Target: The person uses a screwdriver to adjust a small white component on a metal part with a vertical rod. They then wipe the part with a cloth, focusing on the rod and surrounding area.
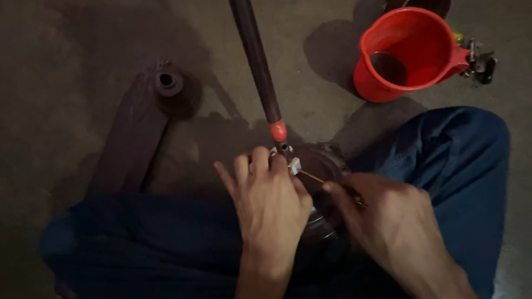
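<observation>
A dark round metal housing (324, 166) rests between my knees on the floor. A long dark rod (256, 61) with a red collar (279, 131) rises from it toward the top of the view. My left hand (269, 202) lies over the housing's left side, fingers curled near a small pale part (295, 165). In my right hand (388, 213) is a thin screwdriver (313, 177); its tip points at that pale part.
A red plastic jug (407, 52) stands at the upper right with a small metal fitting (479, 61) beside it. A dark flat bar with a round socket (166, 83) lies on the floor at the left. My blue trouser legs (454, 160) frame the work.
</observation>
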